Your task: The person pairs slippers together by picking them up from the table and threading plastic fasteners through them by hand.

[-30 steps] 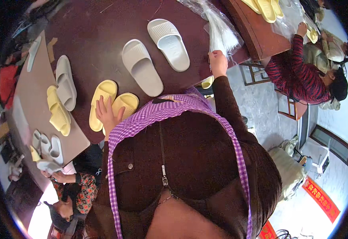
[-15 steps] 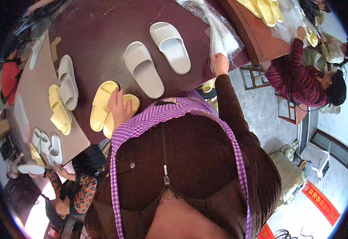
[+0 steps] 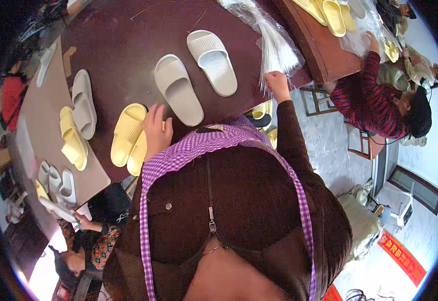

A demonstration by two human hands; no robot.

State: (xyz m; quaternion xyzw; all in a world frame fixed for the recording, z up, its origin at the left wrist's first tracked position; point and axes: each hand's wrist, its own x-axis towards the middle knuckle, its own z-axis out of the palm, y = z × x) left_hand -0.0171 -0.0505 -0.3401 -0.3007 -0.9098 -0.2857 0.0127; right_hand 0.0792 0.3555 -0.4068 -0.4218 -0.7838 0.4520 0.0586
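Left hand [image 3: 157, 131] loosely spread over yellow slide sandal [image 3: 138, 156], seemingly empty; right hand [image 3: 277, 85] curled at white strands [image 3: 277, 50], catch unclear. Likely strand-picking; next: clean pinch.

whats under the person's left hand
Under the left hand is a yellow slipper, its left side showing beside a second yellow slipper. The hand covers much of the rest, so any contact cannot be seen.

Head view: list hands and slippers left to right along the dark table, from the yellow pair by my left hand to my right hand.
Yellow pair, left hand, grey slipper, white slipper, right hand.
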